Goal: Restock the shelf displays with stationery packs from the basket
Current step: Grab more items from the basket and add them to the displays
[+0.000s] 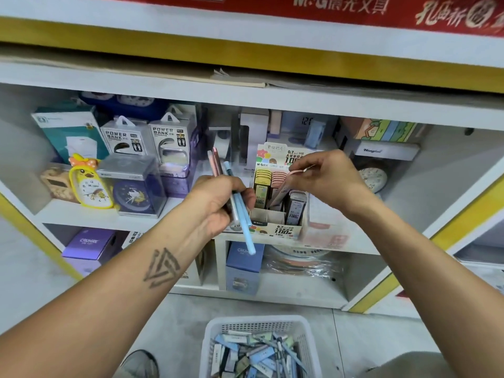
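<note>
My left hand [218,203] grips a bundle of slim stationery packs [241,214], pink ones sticking up and light blue ones pointing down. My right hand [327,175] pinches one pink pack [283,188] and holds it tilted over the lead-refill display box [278,227] on the middle shelf. That box holds yellow, pink and dark refill cases in its slots. On the floor below stands a white basket [215,334] with several blue, green and grey packs inside.
Power bank boxes [124,137], a yellow chick clock [90,184] and a boxed blue clock [136,192] fill the shelf's left part. Purple and blue boxes [244,266] sit on the lower shelf. A round clock [372,178] stands right of the display.
</note>
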Demonstrator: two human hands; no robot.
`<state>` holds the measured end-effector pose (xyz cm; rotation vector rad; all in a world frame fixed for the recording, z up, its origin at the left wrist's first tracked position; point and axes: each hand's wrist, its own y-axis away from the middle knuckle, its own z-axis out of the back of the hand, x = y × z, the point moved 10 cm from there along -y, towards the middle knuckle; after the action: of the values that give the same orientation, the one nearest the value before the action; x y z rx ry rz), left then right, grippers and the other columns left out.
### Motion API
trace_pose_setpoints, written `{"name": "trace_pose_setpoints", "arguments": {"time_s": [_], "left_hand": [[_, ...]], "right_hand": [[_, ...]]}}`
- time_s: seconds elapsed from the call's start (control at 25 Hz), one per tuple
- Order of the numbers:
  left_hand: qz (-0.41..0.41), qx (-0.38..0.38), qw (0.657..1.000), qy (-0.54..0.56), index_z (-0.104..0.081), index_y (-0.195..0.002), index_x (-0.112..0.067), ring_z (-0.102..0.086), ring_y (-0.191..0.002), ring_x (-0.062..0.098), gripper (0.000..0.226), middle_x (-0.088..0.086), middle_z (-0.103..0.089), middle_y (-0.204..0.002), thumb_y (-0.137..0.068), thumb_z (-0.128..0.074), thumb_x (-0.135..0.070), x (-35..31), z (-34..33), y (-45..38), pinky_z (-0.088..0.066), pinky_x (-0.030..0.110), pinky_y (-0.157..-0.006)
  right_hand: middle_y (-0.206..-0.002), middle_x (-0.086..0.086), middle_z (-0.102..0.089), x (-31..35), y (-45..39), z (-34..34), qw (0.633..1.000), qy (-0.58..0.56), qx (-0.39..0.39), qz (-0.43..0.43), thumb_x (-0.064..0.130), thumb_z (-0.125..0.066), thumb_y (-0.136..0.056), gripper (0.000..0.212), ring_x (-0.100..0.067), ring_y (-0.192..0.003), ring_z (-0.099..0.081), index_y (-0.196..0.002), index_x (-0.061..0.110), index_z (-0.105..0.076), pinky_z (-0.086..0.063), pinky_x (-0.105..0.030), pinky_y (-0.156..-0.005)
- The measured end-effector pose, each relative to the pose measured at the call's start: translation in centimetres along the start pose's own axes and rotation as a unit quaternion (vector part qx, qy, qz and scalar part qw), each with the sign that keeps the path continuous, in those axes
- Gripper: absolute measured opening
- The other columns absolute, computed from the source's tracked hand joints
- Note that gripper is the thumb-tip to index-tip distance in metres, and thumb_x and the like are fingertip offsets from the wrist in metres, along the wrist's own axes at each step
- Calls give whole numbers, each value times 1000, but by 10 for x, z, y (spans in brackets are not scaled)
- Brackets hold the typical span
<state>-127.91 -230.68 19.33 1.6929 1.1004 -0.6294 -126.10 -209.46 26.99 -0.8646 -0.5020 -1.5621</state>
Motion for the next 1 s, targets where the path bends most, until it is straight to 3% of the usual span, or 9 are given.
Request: {"name": "trace_pose_setpoints", "arguments": {"time_s": [0.12, 0.28, 0.44, 0.6, 0.68, 0.76, 0.84, 1.0], "left_hand": [[-2, 9, 1000, -4, -50, -123, 8, -68, -52, 28, 38, 28, -66, -77, -86, -55, 15, -1, -1, 2, -56, 33, -49], [1, 29, 999, -13, -52, -120, 10, -69, -55, 28, 34, 26, -68, -72, -86, -57, 14, -3, -2, 7, -56, 33, -50], [9, 55, 998, -18, -54, -116, 11, -71, -60, 29, 29, 27, -68, -78, -87, -58, 13, -4, -3, 12, -57, 33, -51], [26, 105, 994, -30, -59, -105, 11, -71, -59, 29, 18, 25, -69, -75, -87, -60, 12, -1, -13, 20, -57, 33, -50], [28, 128, 990, -48, -60, -107, 11, -70, -56, 28, 21, 22, -68, -70, -86, -62, 12, 2, -19, 23, -57, 32, -50], [29, 153, 986, -63, -61, -107, 11, -69, -56, 27, 23, 19, -68, -68, -85, -61, 14, 5, -28, 25, -57, 32, -51], [34, 187, 979, -79, -64, -99, 9, -69, -57, 27, 16, 19, -67, -67, -85, -60, 14, 10, -38, 28, -56, 30, -52], [42, 221, 971, -85, -73, -79, 6, -72, -68, 34, 15, 20, -68, -72, -84, -60, 13, 21, -56, 32, -59, 32, -57]], "right_hand": [[-86, 7, -73, 17, 0, -6, 990, 107, -25, 93, 16, -72, -90, 11, -18, -86, -70, -98, 18, -78, -56, -32, -83], [-96, 2, -74, 44, 10, -13, 940, 237, -86, 230, 24, -66, -95, 12, -25, -88, -66, -96, 19, -77, -55, -38, -72], [-90, 6, -73, 41, 9, -24, 933, 266, -79, 228, 30, -67, -93, 8, -22, -84, -65, -93, 23, -72, -49, -33, -64], [-97, 6, -70, 31, 7, -37, 925, 314, -30, 212, 22, -65, -94, 11, -18, -95, -61, -91, 18, -74, -50, -33, -71], [-97, 8, -73, 30, 5, -29, 952, 239, -49, 185, 18, -66, -93, 11, -13, -89, -62, -93, 18, -77, -48, -29, -72], [-91, 8, -76, 20, 0, -22, 995, 18, -28, 94, 20, -70, -91, 7, -6, -77, -64, -91, 20, -78, -48, -19, -68], [-87, 2, -77, 11, 3, -30, 981, -191, 21, -9, 24, -74, -90, 7, -7, -70, -65, -92, 18, -78, -48, -15, -56], [-72, -1, -73, 8, 13, -38, 948, -300, 79, -66, 13, -75, -87, 11, -11, -56, -63, -95, 7, -72, -48, -18, -50]]}}
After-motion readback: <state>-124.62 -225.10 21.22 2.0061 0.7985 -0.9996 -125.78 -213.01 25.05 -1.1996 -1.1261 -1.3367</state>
